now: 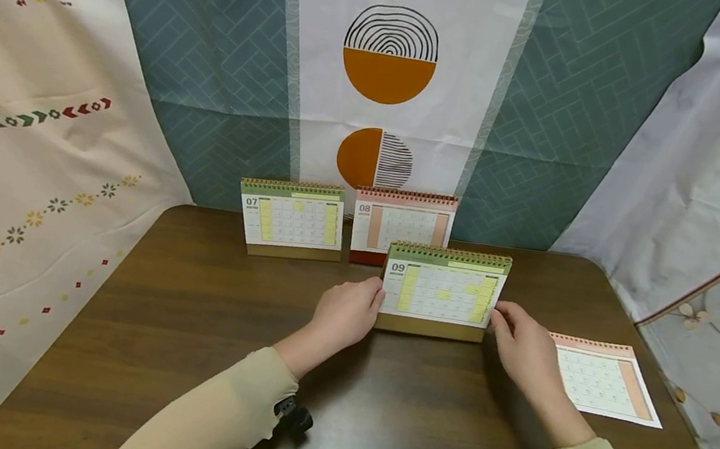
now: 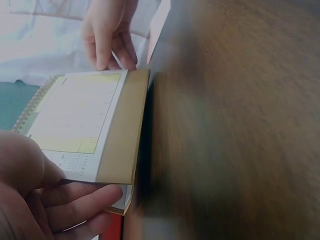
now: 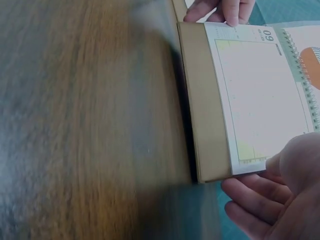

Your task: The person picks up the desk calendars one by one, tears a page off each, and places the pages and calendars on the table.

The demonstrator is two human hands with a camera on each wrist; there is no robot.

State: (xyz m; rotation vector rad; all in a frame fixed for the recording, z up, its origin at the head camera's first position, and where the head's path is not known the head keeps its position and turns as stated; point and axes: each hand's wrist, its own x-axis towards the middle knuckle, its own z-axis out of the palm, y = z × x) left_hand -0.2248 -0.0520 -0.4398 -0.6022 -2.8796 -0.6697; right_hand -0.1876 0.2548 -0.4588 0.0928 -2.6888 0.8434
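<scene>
A desk calendar marked 09 (image 1: 440, 295), with a green header, spiral top and tan base, stands upright between my two hands. On its left side my left hand (image 1: 348, 306) pinches the edge, thumb in front and fingers behind, as the left wrist view shows. My right hand (image 1: 526, 352) grips the opposite edge the same way; in the right wrist view its thumb lies over the page corner. Dark shadow runs along the base (image 2: 125, 130), and I cannot tell whether it touches the table. A pink-headed calendar (image 1: 609, 378) lies just right of my right hand, partly hidden by it.
Behind, at the back of the brown wooden table (image 1: 191, 323), stand a green 07 calendar (image 1: 298, 219) and a pink 08 calendar (image 1: 402, 223); the held calendar covers part of the latter. Patterned curtains (image 1: 216, 63) hang behind the table and along both sides.
</scene>
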